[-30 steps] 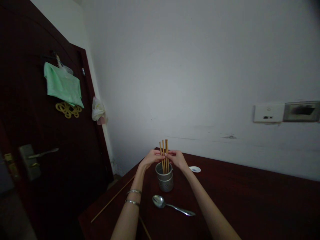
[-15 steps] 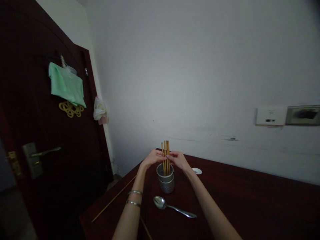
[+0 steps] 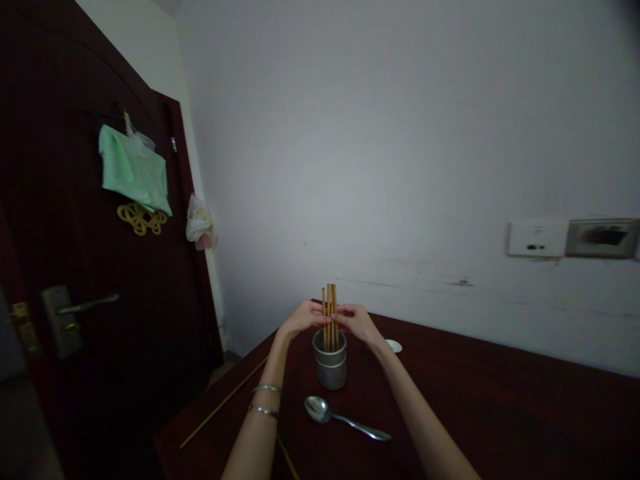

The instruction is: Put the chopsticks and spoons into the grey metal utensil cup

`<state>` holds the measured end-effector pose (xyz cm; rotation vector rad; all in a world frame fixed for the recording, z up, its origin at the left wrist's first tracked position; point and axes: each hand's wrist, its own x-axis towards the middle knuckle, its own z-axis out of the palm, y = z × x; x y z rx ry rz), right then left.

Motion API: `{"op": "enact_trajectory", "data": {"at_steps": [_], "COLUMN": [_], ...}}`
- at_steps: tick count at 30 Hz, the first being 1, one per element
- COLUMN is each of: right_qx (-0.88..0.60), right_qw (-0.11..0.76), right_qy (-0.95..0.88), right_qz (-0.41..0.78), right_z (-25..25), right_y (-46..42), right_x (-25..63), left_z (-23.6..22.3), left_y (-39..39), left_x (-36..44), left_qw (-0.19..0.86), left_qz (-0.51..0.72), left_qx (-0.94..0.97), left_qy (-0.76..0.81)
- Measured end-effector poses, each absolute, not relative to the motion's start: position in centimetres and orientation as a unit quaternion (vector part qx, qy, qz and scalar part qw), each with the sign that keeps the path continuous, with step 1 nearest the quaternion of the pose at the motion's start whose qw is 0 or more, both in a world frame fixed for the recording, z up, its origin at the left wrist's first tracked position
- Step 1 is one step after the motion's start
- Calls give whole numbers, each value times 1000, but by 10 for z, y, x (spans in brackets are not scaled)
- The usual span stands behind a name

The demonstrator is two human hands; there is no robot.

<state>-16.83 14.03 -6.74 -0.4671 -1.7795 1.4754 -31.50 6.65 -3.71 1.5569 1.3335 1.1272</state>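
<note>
Several wooden chopsticks (image 3: 329,300) stand upright in a grey metal holder (image 3: 332,375), their lower ends inside its rim. My left hand (image 3: 305,318) pinches them from the left, thumb and fingers closed around the sticks. From the right, my right hand (image 3: 357,321) also grips the chopsticks, its fingertips close to those of the left. Just in front of the holder lies a metal spoon (image 3: 345,419), bowl to the left. One loose chopstick (image 3: 223,403) rests left of my left forearm, and another chopstick (image 3: 287,458) is partly hidden beside that forearm.
The dark red table (image 3: 500,400) meets a white wall (image 3: 400,167). A small white dish (image 3: 394,346) sits behind my right forearm. At the left stands a dark door (image 3: 110,280) with a hanging green cloth (image 3: 134,167). A wall socket (image 3: 537,239) is at the right.
The chopsticks are drawn slightly closer together between my hands. The whole view has shifted a little; both hands keep their grip, and the spoon and holder stay where they were.
</note>
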Motion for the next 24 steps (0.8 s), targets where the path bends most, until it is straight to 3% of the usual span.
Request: {"op": "enact_trajectory", "data": {"at_steps": [24], "right_qx": [-191], "right_qw": [392], "right_qy": [-696], "right_qz": [571], "right_z": [-68], "right_y": [142], "right_x": [-167], "left_z": [-40], "left_y": [72], "left_x": [-317], "left_qw": [352], "left_qz": [462], "left_qx": [620], "left_qy": [527]}}
